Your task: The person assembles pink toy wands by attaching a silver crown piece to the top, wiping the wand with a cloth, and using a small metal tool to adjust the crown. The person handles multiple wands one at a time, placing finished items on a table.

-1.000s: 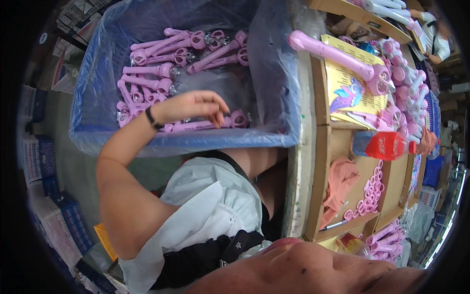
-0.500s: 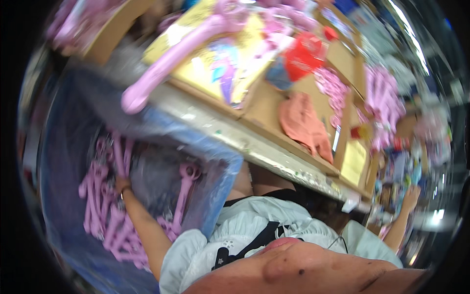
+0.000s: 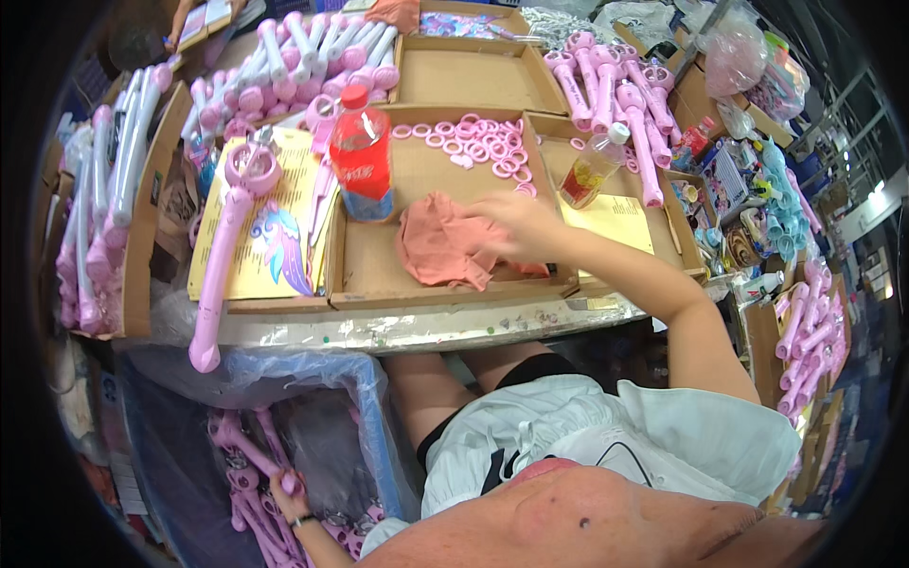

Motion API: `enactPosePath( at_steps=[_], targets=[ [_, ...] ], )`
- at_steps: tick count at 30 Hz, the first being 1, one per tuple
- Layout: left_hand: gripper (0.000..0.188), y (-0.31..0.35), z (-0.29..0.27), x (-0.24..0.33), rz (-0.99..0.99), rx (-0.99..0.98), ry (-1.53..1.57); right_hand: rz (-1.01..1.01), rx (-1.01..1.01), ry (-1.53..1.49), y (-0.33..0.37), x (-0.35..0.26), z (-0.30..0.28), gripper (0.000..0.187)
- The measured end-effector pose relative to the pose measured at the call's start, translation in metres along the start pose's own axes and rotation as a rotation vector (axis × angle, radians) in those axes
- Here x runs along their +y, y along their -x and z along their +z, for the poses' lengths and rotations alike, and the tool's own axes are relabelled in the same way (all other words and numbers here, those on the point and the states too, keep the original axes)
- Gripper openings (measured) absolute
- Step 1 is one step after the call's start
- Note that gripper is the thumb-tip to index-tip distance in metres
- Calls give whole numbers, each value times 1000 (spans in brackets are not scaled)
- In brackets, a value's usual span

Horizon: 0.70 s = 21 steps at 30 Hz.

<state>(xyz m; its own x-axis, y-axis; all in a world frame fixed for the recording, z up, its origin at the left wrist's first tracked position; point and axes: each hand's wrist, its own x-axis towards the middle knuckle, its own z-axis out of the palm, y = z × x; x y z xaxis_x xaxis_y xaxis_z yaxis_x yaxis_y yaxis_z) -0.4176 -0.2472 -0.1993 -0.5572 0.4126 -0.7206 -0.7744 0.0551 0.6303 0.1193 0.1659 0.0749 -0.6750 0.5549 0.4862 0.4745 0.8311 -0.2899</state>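
Observation:
Inside the bag-lined blue bin, my left hand [image 3: 284, 488] is closed on a pink toy wand [image 3: 241, 440], with more pink wands [image 3: 254, 516] lying around it. My right hand [image 3: 507, 225] is over the right side of a crumpled orange cloth [image 3: 431, 248] in the cardboard tray; motion smears its fingers, and whether they touch the cloth I cannot tell. Left of the cloth, a single pink wand with a round head [image 3: 223, 256] lies across yellow printed cards [image 3: 289, 170], its handle end jutting over the table edge.
Behind the cloth stands a red-labelled bottle [image 3: 360, 156], with scattered pink rings [image 3: 483, 142] beside it. A small bottle [image 3: 595, 168] is at the right. Wands are heaped at the back and fill a box [image 3: 151, 227] at left. The blue bin [image 3: 374, 417] stands below the table edge.
My view has swung, bringing the table more fully into sight. My right hand has come from the far right to the orange cloth. My left hand stays in the bin among the wands.

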Motion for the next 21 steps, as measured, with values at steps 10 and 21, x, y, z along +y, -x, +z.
enactPosePath(
  at_steps=[10, 21],
  targets=[
    [46, 307, 81, -9, 638, -87, -120, 411, 563, -813, -35, 16, -40, 17],
    [47, 311, 310, -115, 630, -754, -561, 420, 511, -1770, 9, -45, -51, 13]
  ],
)
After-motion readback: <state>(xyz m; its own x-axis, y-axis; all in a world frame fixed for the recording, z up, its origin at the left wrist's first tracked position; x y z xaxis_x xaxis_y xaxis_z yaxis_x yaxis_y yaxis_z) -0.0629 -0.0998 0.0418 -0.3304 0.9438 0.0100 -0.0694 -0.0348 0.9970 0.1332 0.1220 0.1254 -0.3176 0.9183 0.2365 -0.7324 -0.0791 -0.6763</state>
